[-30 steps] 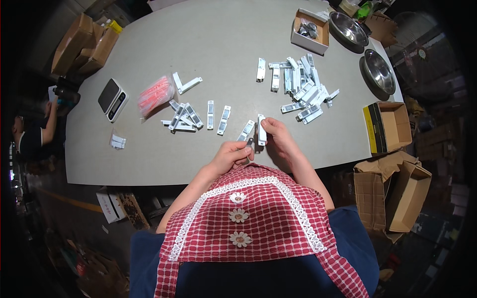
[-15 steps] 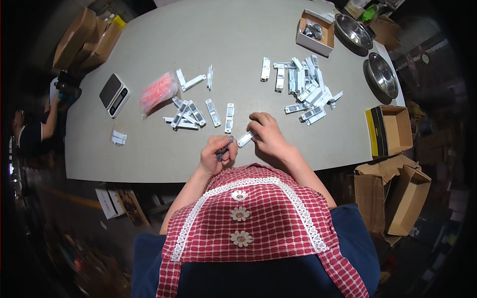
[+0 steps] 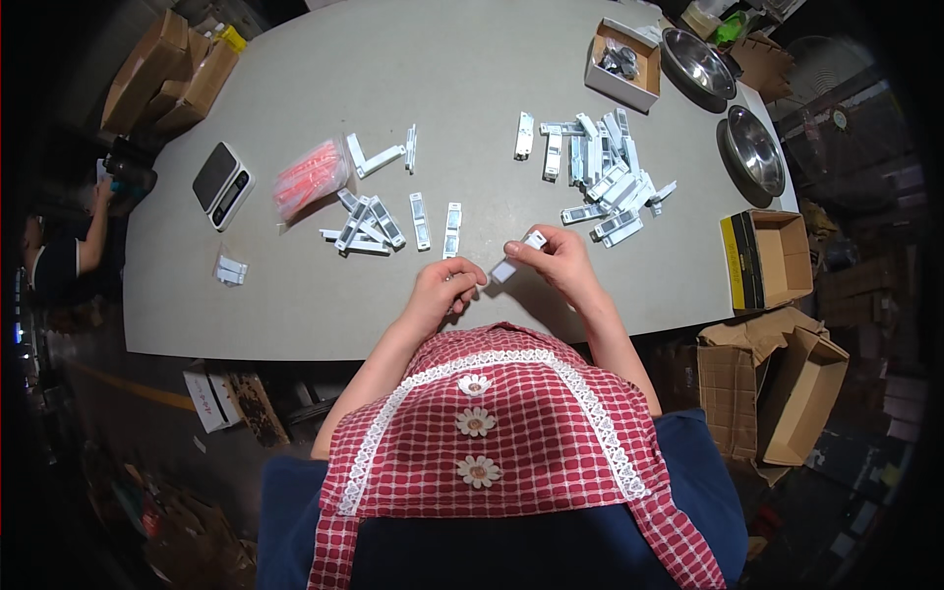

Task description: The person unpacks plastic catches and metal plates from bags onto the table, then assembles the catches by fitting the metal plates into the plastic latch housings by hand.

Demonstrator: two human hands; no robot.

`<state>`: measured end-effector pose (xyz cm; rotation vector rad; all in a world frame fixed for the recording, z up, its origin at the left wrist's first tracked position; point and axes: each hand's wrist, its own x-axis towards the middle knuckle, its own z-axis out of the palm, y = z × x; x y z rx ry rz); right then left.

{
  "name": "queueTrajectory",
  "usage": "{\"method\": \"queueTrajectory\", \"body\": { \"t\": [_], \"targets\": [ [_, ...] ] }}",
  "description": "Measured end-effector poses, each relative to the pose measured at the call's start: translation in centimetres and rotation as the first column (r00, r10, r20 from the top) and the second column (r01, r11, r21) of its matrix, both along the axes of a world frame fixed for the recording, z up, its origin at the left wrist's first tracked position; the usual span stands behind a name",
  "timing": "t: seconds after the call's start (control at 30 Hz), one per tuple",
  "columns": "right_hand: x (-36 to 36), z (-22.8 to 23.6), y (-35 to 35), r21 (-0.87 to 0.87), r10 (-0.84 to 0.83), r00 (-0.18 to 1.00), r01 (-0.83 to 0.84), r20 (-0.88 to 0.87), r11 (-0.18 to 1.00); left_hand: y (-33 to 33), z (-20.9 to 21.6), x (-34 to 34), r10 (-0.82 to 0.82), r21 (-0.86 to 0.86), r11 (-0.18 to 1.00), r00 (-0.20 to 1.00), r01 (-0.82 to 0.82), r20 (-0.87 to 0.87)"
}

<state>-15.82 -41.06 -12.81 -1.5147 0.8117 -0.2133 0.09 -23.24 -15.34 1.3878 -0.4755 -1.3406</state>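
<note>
My right hand [image 3: 560, 264] pinches a narrow white rectangular piece [image 3: 503, 269] between thumb and fingers, tilted just above the table. Close to its lower end, my left hand [image 3: 442, 292] is closed, fingertips together; what lies inside it is mostly hidden. Two similar pieces lie just beyond my left hand: a white-and-grey piece [image 3: 452, 229] and another piece [image 3: 420, 221] beside it. Further left, several more pieces form a small pile [image 3: 369, 224]. A larger heap of the same kind of pieces [image 3: 610, 177] lies to the right, beyond my right hand.
Left on the table are a bag of pink-red items [image 3: 313, 179], a digital scale [image 3: 223, 185] and a small clear packet [image 3: 231, 270]. At the right stand a white box of dark parts [image 3: 623, 65], two steel bowls [image 3: 755, 150] and an open carton [image 3: 784, 258]. A person works far left.
My right hand has lifted the white piece off the table and turned its face. My left hand has rotated, hiding the small dark parts that showed in it before.
</note>
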Motion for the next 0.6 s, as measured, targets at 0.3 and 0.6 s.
{"method": "queueTrajectory", "body": {
  "t": [0.3,0.6],
  "targets": [
    [0.2,0.0,0.4,0.26,0.036,0.997,-0.054,0.074,0.964,-0.7,1.7,-1.2,-0.187,-0.067,0.96,0.798,0.273,0.573],
    [0.8,-2.3,1.8,0.279,0.18,0.977,-0.204,0.109,0.938,-0.2,0.5,-2.0,-0.336,0.029,0.922,0.761,0.386,0.555]
  ]
}}
